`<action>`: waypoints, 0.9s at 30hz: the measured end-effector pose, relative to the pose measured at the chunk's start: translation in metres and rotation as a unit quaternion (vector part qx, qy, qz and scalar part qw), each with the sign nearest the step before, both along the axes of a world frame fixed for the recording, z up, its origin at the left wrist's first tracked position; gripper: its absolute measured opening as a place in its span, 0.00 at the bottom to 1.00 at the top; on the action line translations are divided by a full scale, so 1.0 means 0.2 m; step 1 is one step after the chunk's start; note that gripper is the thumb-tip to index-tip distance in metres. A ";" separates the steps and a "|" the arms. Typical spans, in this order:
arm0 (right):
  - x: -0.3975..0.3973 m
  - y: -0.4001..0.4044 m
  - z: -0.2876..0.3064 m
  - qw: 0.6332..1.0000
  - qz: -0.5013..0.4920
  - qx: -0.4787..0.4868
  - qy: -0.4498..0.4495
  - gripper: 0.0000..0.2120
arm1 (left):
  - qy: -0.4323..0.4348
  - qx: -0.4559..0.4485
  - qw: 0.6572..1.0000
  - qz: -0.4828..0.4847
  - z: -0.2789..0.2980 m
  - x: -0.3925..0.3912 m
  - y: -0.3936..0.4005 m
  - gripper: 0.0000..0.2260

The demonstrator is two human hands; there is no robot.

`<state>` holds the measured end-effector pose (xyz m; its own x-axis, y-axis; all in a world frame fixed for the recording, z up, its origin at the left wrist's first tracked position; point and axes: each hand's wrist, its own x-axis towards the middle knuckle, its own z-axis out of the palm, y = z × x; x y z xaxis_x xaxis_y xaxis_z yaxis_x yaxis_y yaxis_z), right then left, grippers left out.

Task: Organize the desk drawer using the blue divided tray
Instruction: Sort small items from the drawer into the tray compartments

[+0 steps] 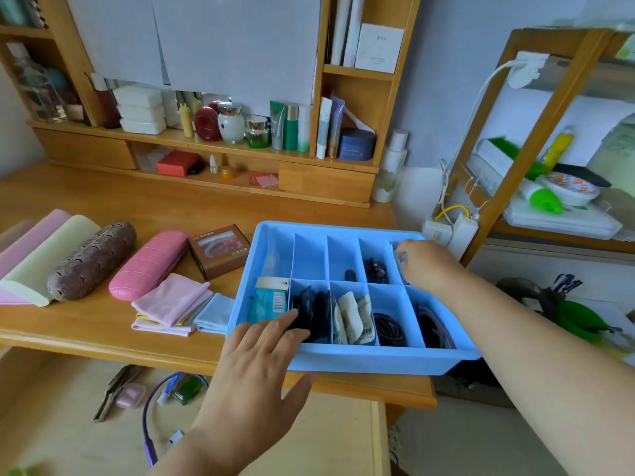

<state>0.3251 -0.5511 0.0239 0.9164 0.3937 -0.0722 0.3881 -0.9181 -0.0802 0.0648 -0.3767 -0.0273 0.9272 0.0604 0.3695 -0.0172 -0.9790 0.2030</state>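
Head view: blue divided tray (360, 360) sits on wooden desk (103, 201), right front corner overhanging desk edge. My left hand (256, 359) rests on tray's near-left rim, fingers spread and straight, fingertips touching dark packets (311, 312) in front-row compartment. My right hand (421, 264) reaches into far-right back compartment, fingers curled on small pale item, too hidden to identify. Pink glasses case (147, 264) and folded cloths (171, 305) lie left of tray; open drawer (68, 407) below desk edge holds purple cable (149, 412)
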 end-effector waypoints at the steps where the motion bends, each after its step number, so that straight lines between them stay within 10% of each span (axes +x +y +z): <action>1: -0.01 0.00 0.00 1.000 -0.003 -0.004 -0.015 0.08 | 0.001 0.000 1.000 0.000 0.00 0.00 0.00 0.20; 6: -0.13 -0.03 0.00 0.999 0.016 -0.044 -0.025 0.10 | 0.004 0.029 1.000 -0.011 0.02 -0.01 0.01 0.24; 12: -0.67 -0.17 0.01 0.913 0.187 0.259 -0.254 0.08 | -0.089 -0.058 0.993 -0.055 -0.03 -0.21 0.06 0.21; 15: -1.05 -0.24 -0.14 0.887 0.280 0.287 -0.227 0.04 | -0.086 -0.101 0.991 -0.029 -0.17 -0.42 0.07 0.12; 21: -1.32 -0.21 -0.56 0.954 0.257 -0.009 0.151 0.11 | 0.120 -0.252 0.956 0.089 -0.46 -0.64 0.13 0.09; 27: -1.33 -0.01 -0.74 0.903 0.258 -0.301 0.164 0.17 | 0.160 -0.302 0.923 0.176 -0.55 -0.67 0.16 0.08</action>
<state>0.0591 -0.5524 -0.1247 0.5117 0.5619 -0.6499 0.8234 -0.5368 0.1841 -0.0691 -0.3450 -0.1374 0.8665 0.4847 -0.1192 0.4362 -0.6191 0.6531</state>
